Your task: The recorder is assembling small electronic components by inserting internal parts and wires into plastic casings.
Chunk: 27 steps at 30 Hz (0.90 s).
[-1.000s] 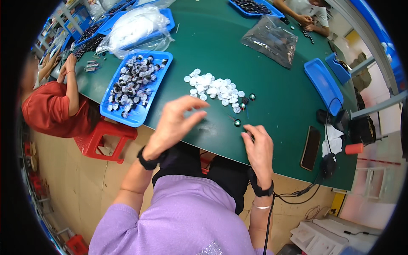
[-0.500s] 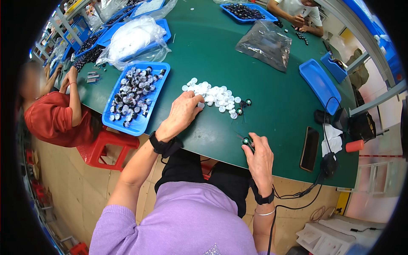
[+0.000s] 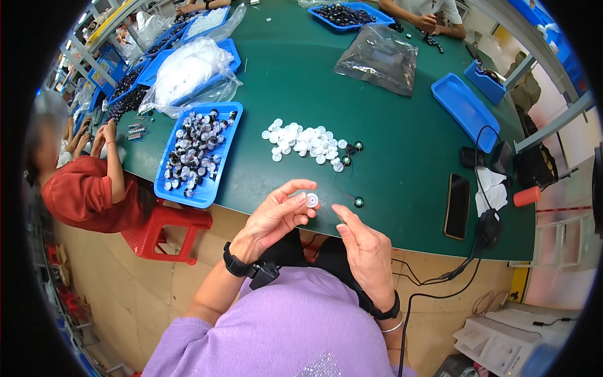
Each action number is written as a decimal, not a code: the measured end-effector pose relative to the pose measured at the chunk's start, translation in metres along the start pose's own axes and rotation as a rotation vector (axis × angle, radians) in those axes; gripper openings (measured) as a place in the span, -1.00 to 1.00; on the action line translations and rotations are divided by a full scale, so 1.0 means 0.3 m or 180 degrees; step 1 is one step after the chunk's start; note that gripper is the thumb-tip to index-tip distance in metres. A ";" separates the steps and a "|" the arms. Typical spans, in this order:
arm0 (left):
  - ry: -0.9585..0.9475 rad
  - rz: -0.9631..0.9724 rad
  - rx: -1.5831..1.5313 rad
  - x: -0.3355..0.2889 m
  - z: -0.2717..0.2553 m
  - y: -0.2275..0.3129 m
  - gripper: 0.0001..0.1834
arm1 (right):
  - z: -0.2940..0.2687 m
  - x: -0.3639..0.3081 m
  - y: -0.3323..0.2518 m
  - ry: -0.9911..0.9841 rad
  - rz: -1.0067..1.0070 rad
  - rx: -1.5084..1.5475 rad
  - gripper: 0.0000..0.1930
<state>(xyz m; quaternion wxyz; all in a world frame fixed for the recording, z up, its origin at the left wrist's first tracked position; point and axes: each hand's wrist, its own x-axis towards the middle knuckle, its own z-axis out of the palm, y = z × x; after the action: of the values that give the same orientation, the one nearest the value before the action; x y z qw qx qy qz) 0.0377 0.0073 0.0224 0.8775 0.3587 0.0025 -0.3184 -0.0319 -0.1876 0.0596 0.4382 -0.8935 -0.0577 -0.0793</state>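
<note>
The left hand (image 3: 270,224) holds a white disc (image 3: 312,200) between its fingers (image 3: 299,186) near the counter (image 3: 402,138), but whether the right hand (image 3: 368,251) grasps something, I cannot tell.

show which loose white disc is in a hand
The white disc held in the left hand, by the thumb tip; the others nearby lie in a loose pile on the green table.

I count one white cap (image 3: 311,200) in my left hand (image 3: 276,218), one phone (image 3: 456,206) and one red roll (image 3: 526,196) toward the table's (image 3: 282,69) front right corner.
</note>
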 end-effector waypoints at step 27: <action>0.0336 0.0255 0.0909 -0.076 0.031 -0.055 -0.72 | 0.021 -0.021 -0.079 -0.0020 -0.0675 -0.1178 -0.90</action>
<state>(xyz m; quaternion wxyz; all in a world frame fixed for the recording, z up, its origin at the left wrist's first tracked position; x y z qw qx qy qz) 0.0083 0.0052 0.0243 0.8282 0.4958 -0.0109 -0.2610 -0.0417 -0.1684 0.0728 0.2556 -0.9479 -0.1372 -0.1315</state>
